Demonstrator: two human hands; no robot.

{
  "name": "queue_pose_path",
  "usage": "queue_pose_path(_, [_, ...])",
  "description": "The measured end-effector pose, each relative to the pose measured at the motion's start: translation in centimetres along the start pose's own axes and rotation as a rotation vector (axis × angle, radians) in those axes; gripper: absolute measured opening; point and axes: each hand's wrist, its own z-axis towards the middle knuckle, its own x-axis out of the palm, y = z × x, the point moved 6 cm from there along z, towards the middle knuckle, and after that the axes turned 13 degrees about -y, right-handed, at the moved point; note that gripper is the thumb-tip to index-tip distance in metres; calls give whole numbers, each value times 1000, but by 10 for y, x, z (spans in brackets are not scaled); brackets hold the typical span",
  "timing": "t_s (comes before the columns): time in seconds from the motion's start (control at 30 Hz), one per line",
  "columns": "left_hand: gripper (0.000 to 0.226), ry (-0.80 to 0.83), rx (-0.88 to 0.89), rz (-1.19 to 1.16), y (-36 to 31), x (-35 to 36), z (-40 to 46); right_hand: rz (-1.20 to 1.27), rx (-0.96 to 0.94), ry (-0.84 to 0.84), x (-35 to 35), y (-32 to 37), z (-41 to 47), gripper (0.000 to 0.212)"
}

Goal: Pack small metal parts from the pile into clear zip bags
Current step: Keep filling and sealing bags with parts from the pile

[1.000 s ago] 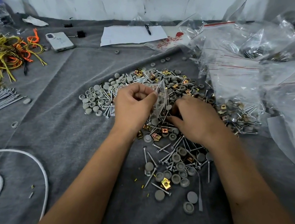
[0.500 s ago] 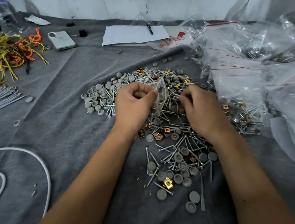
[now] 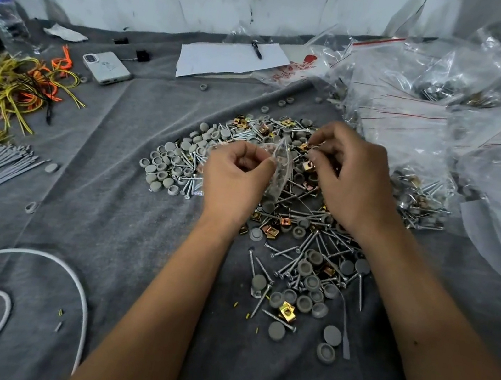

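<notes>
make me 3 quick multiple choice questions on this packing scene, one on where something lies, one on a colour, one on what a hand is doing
1. Where does the phone lie?
A. far left of the pile of parts, on the grey cloth
B. on top of the pile
C. inside a zip bag

2. What colour are the round caps at the pile's left edge?
A. orange
B. grey
C. white

3. What is the left hand doing?
A. resting flat on the cloth
B. holding the white cable
C. holding a small clear bag

Answers:
1 A, the phone sits on the cloth well left of the parts.
2 B, the caps are plain grey.
3 C, its fingers pinch the clear bag while the right hand brings a part to its mouth.
</notes>
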Motion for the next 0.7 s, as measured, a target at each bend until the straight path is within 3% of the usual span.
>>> queue_pose_path(0.2, [14,16,65,83,-3,10,-5,19,-120,-46,4,18,-7,11])
queue_pose_path(0.4, [15,10,11,-9,1,7,-3,31,-99,-48,4,16,-8,15])
queue_pose_path(0.7, [15,-7,-75,-115,5,2,1,139,-98,87,7,16,-5,18])
